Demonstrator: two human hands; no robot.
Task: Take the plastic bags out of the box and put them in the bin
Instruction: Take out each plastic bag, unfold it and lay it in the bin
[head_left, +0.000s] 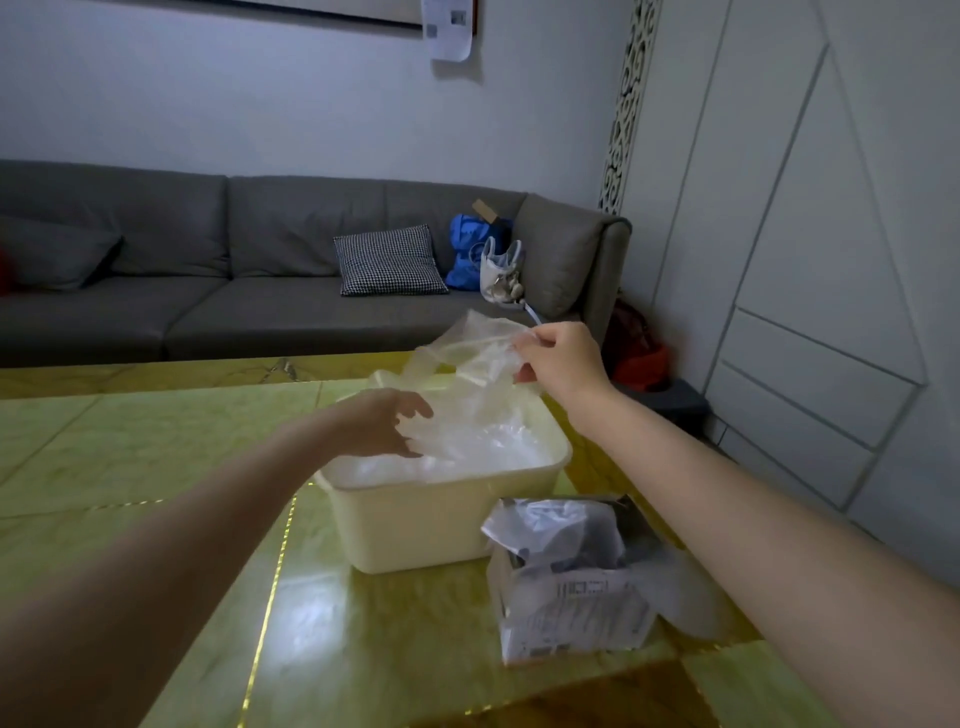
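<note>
Box (566, 587), bin (441, 514), pinched bag (467, 364).

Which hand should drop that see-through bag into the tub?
The right hand, probably: it already pinches the clear bag above the cream bin. The left hand only touches its lower part.

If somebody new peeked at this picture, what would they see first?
First, the two hands in the middle: the right hand pinches a clear plastic bag and holds it above the cream bin, while the left hand touches the bag lower down. Next, the shiny green table under the bin, with a torn grey box beside it.
</note>
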